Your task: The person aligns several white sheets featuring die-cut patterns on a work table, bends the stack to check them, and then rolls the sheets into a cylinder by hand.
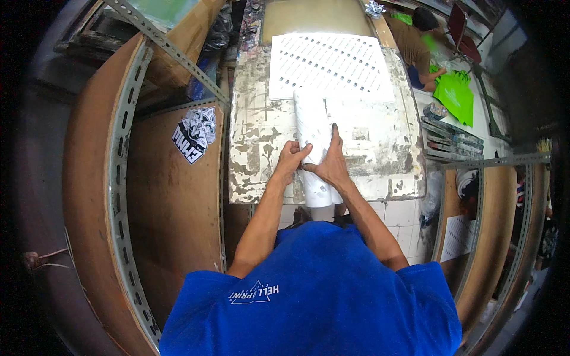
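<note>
Between my two hands is a roll of white printed paper [313, 118], lying lengthwise over the near half of a worn worktable [258, 142]. Its near end sticks out past the table's front edge. My left hand [290, 160] is closed against the left side of the roll, thumb on top. From the right, my right hand [332, 164] grips it, the thumb across the roll and the fingers along its side. Just beyond the roll's far end, flat printed white sheets [329, 65] lie on the table.
A framed screen [323, 21] lies at the table's far end. Wooden panels in perforated metal frames [122, 118] stand close on the left, and shelving [504, 202] on the right. At far right a person [415, 47] sits on the floor by bright green fabric [456, 98].
</note>
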`<state>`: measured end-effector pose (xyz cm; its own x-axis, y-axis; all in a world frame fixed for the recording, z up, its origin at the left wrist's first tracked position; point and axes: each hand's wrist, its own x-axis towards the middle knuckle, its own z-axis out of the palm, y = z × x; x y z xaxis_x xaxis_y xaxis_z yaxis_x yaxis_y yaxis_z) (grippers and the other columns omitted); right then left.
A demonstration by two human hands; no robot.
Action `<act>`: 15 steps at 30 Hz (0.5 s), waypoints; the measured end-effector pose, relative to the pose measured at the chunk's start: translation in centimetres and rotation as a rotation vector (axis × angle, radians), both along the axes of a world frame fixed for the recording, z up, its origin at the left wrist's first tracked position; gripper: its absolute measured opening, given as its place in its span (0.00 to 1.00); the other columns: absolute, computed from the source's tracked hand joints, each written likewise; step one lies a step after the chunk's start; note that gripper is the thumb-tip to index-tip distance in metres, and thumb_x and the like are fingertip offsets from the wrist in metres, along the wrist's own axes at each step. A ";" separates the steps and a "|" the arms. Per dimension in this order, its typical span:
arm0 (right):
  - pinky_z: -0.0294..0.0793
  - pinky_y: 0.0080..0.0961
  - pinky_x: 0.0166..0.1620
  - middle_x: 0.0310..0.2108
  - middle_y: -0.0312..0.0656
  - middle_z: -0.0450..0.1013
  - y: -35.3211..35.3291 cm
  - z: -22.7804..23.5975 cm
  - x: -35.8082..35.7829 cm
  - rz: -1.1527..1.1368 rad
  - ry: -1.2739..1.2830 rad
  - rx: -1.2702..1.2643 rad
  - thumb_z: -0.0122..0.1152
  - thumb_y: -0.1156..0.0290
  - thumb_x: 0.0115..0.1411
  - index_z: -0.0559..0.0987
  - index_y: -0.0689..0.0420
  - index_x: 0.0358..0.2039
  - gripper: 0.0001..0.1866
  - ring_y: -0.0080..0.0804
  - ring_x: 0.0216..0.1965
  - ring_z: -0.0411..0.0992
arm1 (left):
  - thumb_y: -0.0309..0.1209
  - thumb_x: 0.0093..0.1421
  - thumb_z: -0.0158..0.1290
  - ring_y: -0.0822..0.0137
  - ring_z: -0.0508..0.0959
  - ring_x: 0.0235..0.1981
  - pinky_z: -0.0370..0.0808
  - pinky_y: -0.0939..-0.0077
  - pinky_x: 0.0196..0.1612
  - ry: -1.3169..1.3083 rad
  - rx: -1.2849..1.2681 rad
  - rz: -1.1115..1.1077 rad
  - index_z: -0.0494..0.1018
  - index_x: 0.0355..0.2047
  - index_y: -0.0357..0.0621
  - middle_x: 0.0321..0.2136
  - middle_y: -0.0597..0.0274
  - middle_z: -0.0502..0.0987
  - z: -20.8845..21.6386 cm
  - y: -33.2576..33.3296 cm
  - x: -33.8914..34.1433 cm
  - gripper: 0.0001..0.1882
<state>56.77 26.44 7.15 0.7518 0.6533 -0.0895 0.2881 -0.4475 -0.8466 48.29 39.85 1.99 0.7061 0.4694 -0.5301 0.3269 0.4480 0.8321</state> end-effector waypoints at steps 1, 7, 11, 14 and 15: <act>0.67 0.45 0.59 0.60 0.67 0.53 0.0 0.2 -0.1 0.020 -0.034 0.040 0.80 0.64 0.34 0.36 0.67 0.67 0.72 0.62 0.60 0.60 | 0.36 0.55 0.65 0.63 0.76 0.41 0.75 0.69 0.44 -0.035 -0.038 0.036 0.61 0.53 0.34 0.44 0.51 0.74 0.4 -0.2 0.0 0.33; 0.57 0.42 0.65 0.62 0.63 0.53 -0.1 1.6 0.6 0.162 -0.208 0.333 0.72 0.71 0.40 0.35 0.69 0.66 0.64 0.57 0.61 0.60 | 0.25 0.40 0.72 0.57 0.64 0.62 0.65 0.61 0.63 -0.557 0.025 0.135 0.48 0.64 0.38 0.58 0.48 0.63 5.6 -0.3 0.3 0.55; 0.46 0.40 0.69 0.61 0.61 0.57 0.2 1.4 1.2 0.202 -0.307 0.557 0.74 0.68 0.43 0.34 0.71 0.65 0.64 0.52 0.63 0.59 | 0.26 0.30 0.76 0.59 0.67 0.60 0.65 0.65 0.63 -0.582 0.228 -0.044 0.50 0.65 0.38 0.58 0.53 0.66 8.9 0.8 0.0 0.63; 0.51 0.44 0.67 0.60 0.65 0.58 0.0 0.5 1.4 0.214 -0.409 0.550 0.75 0.63 0.43 0.35 0.74 0.64 0.64 0.58 0.62 0.61 | 0.26 0.27 0.77 0.60 0.70 0.57 0.67 0.65 0.61 -0.440 0.512 -0.123 0.55 0.63 0.37 0.55 0.55 0.70 8.3 0.9 -0.8 0.61; 0.54 0.46 0.66 0.59 0.67 0.58 0.0 -0.2 1.4 0.224 -0.436 0.533 0.75 0.61 0.43 0.36 0.76 0.63 0.64 0.61 0.61 0.61 | 0.26 0.26 0.77 0.60 0.71 0.57 0.68 0.66 0.61 -0.384 0.621 -0.145 0.56 0.62 0.36 0.54 0.55 0.71 7.8 0.8 -1.2 0.61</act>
